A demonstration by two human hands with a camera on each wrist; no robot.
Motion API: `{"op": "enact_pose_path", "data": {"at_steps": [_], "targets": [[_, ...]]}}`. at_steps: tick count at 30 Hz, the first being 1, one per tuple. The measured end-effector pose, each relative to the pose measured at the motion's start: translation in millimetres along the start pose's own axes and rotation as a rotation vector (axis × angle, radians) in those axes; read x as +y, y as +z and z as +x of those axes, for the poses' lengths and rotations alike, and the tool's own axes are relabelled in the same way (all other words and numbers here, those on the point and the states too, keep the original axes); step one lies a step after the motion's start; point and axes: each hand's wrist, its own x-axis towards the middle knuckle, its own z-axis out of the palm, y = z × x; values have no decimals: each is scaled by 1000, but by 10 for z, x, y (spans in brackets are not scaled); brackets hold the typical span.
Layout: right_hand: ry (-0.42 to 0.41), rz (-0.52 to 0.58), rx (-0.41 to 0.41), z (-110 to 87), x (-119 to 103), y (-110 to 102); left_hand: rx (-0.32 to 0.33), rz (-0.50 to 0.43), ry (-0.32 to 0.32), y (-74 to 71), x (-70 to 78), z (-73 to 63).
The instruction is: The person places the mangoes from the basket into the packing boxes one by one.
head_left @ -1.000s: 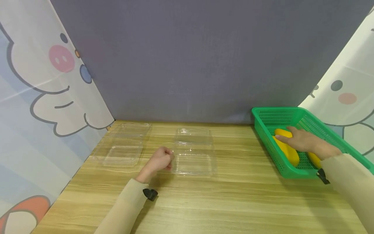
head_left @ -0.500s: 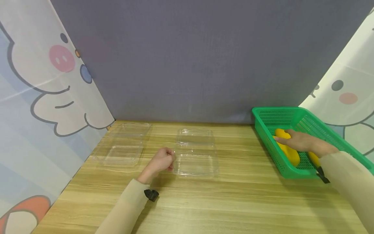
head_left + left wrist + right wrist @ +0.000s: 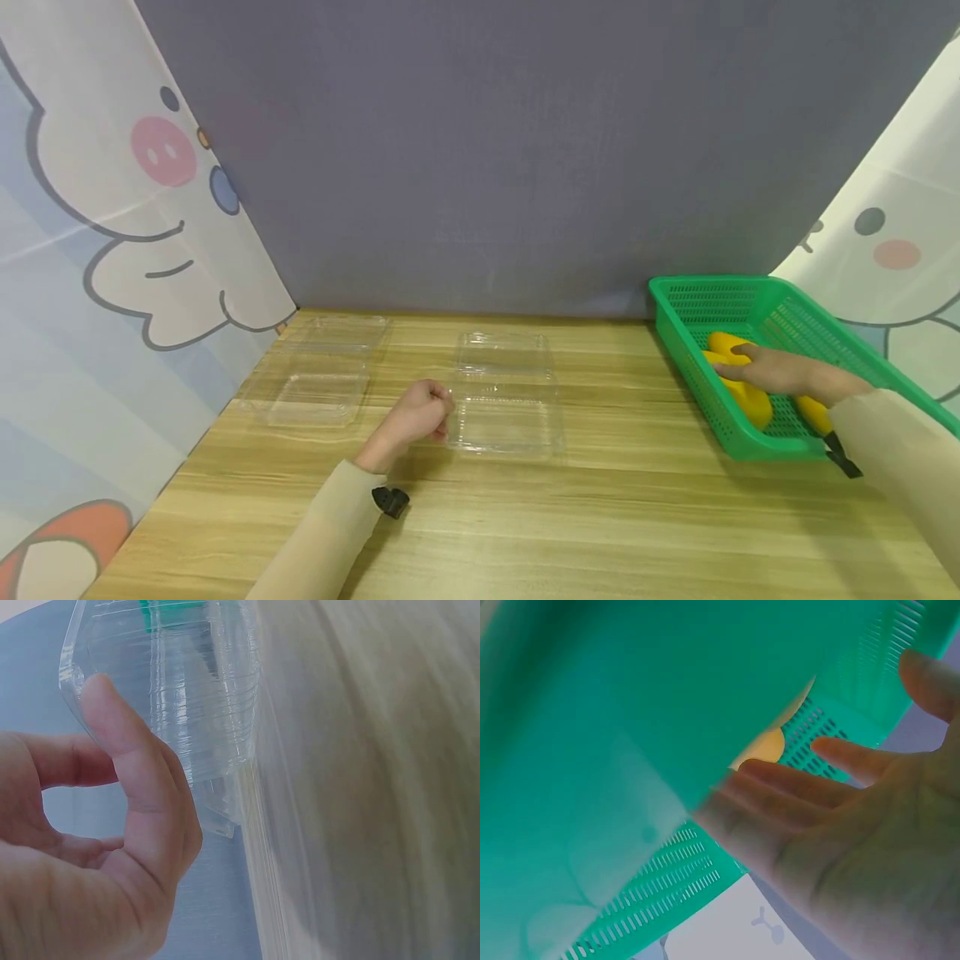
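Observation:
In the head view, a clear plastic clamshell container (image 3: 504, 421) lies opened flat near the table's middle. My left hand (image 3: 420, 412) pinches its left rim; the left wrist view has the fingers (image 3: 124, 742) bent at the edge of the clear plastic wall. My right hand (image 3: 783, 371) reaches into a green basket (image 3: 686, 375) over smooth, rounded, elongated yellow objects (image 3: 750, 404). From the right wrist, its fingers (image 3: 780, 802) appear extended, tips partly hidden behind the basket wall, with a bit of yellow (image 3: 765, 746) beyond them.
A second clear clamshell container (image 3: 318, 396) lies opened on the left of the wooden table (image 3: 540, 525). Behind the table stands a grey panel (image 3: 480, 167). Curtains with cartoon animals (image 3: 165, 275) hang on both sides.
My left hand and the container at it have shifted slightly to the right. My right hand stays over the yellow objects, its fingers moving only a little.

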Motion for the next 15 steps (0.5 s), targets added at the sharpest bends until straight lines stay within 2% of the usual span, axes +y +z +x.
{"op": "enact_pose_path", "data": {"at_steps": [11, 15], "targets": [[-26, -38, -4, 41, 13, 69, 3, 5, 4, 1, 6, -7], [-30, 9, -21, 65, 59, 136, 0, 4, 4, 10, 10, -6]]}}
